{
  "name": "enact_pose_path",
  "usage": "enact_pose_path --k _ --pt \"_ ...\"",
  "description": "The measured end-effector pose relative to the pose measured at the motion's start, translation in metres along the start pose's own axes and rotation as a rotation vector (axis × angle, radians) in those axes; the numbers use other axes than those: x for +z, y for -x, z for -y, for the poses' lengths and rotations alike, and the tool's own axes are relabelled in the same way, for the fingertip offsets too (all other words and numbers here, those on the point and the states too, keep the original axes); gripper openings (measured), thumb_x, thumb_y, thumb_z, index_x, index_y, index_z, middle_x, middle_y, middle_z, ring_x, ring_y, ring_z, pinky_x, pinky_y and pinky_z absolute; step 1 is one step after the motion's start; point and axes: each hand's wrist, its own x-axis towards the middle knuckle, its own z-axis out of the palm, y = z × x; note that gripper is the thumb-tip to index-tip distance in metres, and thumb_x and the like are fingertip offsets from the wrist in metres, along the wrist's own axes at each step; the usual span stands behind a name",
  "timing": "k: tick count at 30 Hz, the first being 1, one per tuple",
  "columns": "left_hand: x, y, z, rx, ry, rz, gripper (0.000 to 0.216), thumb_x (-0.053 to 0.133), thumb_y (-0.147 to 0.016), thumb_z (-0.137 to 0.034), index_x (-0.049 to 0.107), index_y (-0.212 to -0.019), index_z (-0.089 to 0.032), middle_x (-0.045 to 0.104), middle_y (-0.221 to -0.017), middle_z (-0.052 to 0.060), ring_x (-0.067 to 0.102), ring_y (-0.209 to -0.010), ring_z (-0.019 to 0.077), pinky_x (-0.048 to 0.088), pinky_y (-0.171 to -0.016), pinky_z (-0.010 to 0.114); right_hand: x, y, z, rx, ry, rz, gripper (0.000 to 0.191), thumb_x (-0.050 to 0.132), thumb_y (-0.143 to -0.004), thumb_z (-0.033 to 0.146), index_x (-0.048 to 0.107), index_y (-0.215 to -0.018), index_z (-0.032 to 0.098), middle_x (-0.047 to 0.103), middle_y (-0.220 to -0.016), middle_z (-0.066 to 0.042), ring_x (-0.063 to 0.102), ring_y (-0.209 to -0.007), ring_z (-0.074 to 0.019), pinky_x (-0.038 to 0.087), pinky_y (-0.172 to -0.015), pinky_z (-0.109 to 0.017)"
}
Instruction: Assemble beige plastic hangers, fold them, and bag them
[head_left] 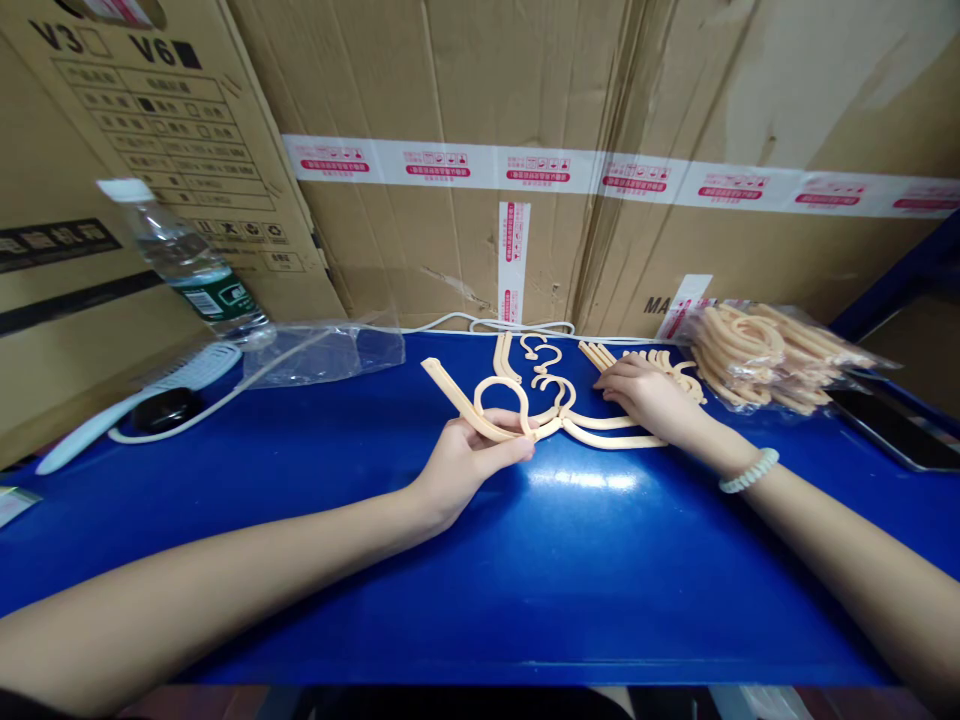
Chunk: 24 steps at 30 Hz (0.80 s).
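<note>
Peach plastic hangers [547,390] lie in a small pile on the blue table [570,590]. My left hand [469,462] is closed in a pinch on one hanger [480,405], holding its arm and hook just above the table. Over the pile's right side rests my right hand [651,395], palm down with fingers curled on the loose hangers [667,362]; a pale bead bracelet [748,470] circles that wrist.
A clear bag of more hangers [772,358] sits at right, a dark phone [892,425] beside it. At left are an empty plastic bag [322,352], a water bottle [187,262], a black round object [165,408] and a white cable [225,395]. Cardboard boxes [525,150] wall the back.
</note>
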Motion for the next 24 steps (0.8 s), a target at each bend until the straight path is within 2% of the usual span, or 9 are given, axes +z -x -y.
enact_pose_path --k 3,6,9,11,12,15,19,22,24 --pt "0.000 0.000 0.000 0.003 0.002 0.010 0.023 0.088 -0.068 -0.024 0.078 -0.087 -0.015 0.072 -0.076 0.003 0.064 -0.075 0.0140 0.050 -0.075 0.027 0.000 -0.003 0.002 0.052 -0.128 -0.070 0.019 0.058 -0.091 0.022 0.075 -0.083 0.021 0.075 -0.090 -0.011 0.064 -0.092 -0.0308 0.051 -0.089 -0.050" --pt "-0.001 -0.001 0.000 0.006 0.000 0.013 0.024 0.089 -0.067 -0.025 0.077 -0.085 -0.014 0.072 -0.076 0.003 0.065 -0.074 0.0150 0.051 -0.074 0.028 -0.004 -0.004 0.011 0.107 -0.192 -0.153 0.020 0.055 -0.095 0.029 0.074 -0.091 0.021 0.075 -0.089 -0.009 0.068 -0.085 -0.0279 0.055 -0.084 -0.048" --pt "-0.003 -0.002 0.002 0.011 -0.004 0.036 0.024 0.087 -0.070 -0.026 0.076 -0.088 -0.014 0.071 -0.076 0.003 0.065 -0.074 0.0146 0.051 -0.075 0.028 -0.010 -0.002 0.035 0.305 -0.465 -0.460 0.021 0.059 -0.098 0.037 0.072 -0.101 0.021 0.070 -0.073 -0.004 0.065 -0.063 -0.0219 0.057 -0.065 -0.038" --pt "-0.005 -0.003 0.004 0.018 -0.008 0.055 0.023 0.086 -0.073 -0.026 0.076 -0.090 -0.014 0.071 -0.077 0.003 0.065 -0.075 0.0139 0.050 -0.076 0.027 -0.012 0.000 0.057 0.405 -0.656 -0.682 0.020 0.066 -0.096 0.040 0.073 -0.104 0.023 0.070 -0.073 -0.003 0.067 -0.065 -0.0209 0.058 -0.066 -0.037" --pt "-0.006 -0.003 0.005 0.023 -0.011 0.060 0.023 0.085 -0.074 -0.026 0.075 -0.090 -0.014 0.071 -0.077 0.003 0.065 -0.075 0.0136 0.050 -0.077 0.027 -0.012 0.002 0.068 0.421 -0.723 -0.730 0.020 0.069 -0.095 0.041 0.074 -0.105 0.023 0.071 -0.077 -0.003 0.070 -0.071 -0.0214 0.060 -0.072 -0.037" --pt "-0.008 -0.003 0.007 0.037 -0.017 0.057 0.023 0.084 -0.075 -0.026 0.074 -0.091 -0.014 0.071 -0.078 0.003 0.066 -0.075 0.0134 0.049 -0.076 0.027 -0.008 0.006 0.096 0.449 -0.907 -0.693 0.020 0.073 -0.093 0.042 0.076 -0.104 0.025 0.075 -0.091 -0.005 0.072 -0.085 -0.0215 0.060 -0.086 -0.039" --pt "-0.005 -0.003 0.006 0.069 -0.040 0.067 0.025 0.084 -0.074 -0.024 0.069 -0.090 -0.013 0.070 -0.079 0.002 0.066 -0.075 0.0132 0.050 -0.076 0.027 0.001 0.009 0.114 0.529 -1.058 -0.589 0.021 0.078 -0.089 0.044 0.077 -0.093 0.023 0.075 -0.100 -0.006 0.071 -0.083 -0.0201 0.061 -0.084 -0.036" --pt "-0.002 -0.003 0.003 0.097 -0.077 0.056 0.027 0.084 -0.074 -0.023 0.063 -0.087 -0.015 0.070 -0.082 0.001 0.067 -0.076 0.0134 0.052 -0.077 0.028 0.006 0.012 0.116 0.573 -1.114 -0.537 0.027 0.082 -0.085 0.041 0.074 -0.103 0.023 0.073 -0.111 -0.007 0.071 -0.083 -0.0194 0.062 -0.083 -0.036" --pt "0.000 -0.003 0.002 0.126 -0.079 0.052 0.029 0.084 -0.073 -0.022 0.058 -0.085 -0.016 0.069 -0.085 0.001 0.068 -0.078 0.0141 0.054 -0.079 0.028 0.007 0.013 0.116 0.613 -1.196 -0.523 0.040 0.085 -0.081 0.035 0.069 -0.116 0.027 0.068 -0.125 -0.007 0.072 -0.086 -0.0185 0.062 -0.086 -0.037"
